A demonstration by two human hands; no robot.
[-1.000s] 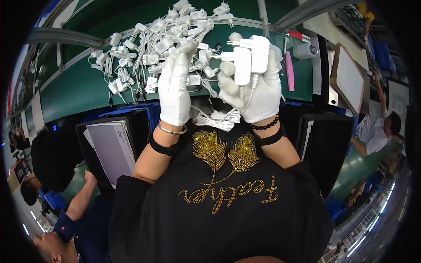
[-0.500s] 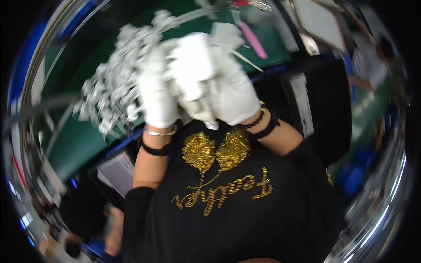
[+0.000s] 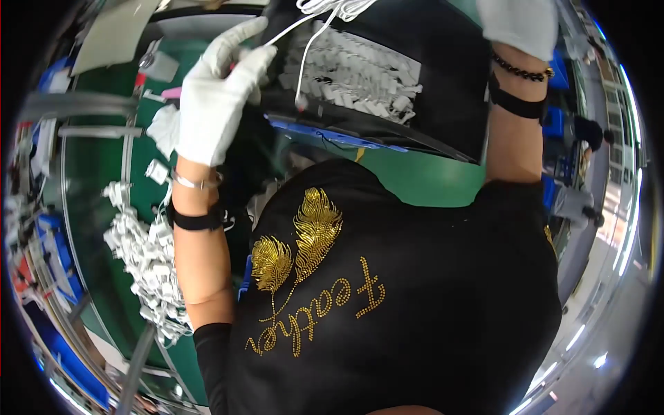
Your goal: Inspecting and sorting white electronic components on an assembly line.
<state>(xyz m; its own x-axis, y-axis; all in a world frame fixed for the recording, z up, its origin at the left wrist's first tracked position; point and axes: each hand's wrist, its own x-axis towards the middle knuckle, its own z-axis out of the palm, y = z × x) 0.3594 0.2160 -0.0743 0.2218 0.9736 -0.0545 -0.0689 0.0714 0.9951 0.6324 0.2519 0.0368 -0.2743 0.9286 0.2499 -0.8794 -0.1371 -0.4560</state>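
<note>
My left hand (image 3: 216,100), in a white glove, is closed with thumb and fingers around a thin white cable (image 3: 289,30). The cable runs up to a coiled bundle of white cord (image 3: 339,7) at the top edge; another strand hangs down from it. Below the bundle is a black tray (image 3: 453,93) with rows of small white plug-like pieces (image 3: 366,76) inside. My right hand (image 3: 519,24), also gloved, is raised at the tray's far right corner. Its fingers lie beyond the picture's top edge, so what they hold is hidden.
Left of my left forearm, a heap of white corded plug pieces (image 3: 142,256) lies on a green work surface (image 3: 104,290). A crumpled white item (image 3: 164,130) and a pink-handled tool (image 3: 171,93) are near my left wrist. A blue edge (image 3: 339,135) runs under the tray.
My hands were together over the green surface beside the heap, around a white bundle. Now they are apart over the black tray, and the view has turned to the right.
</note>
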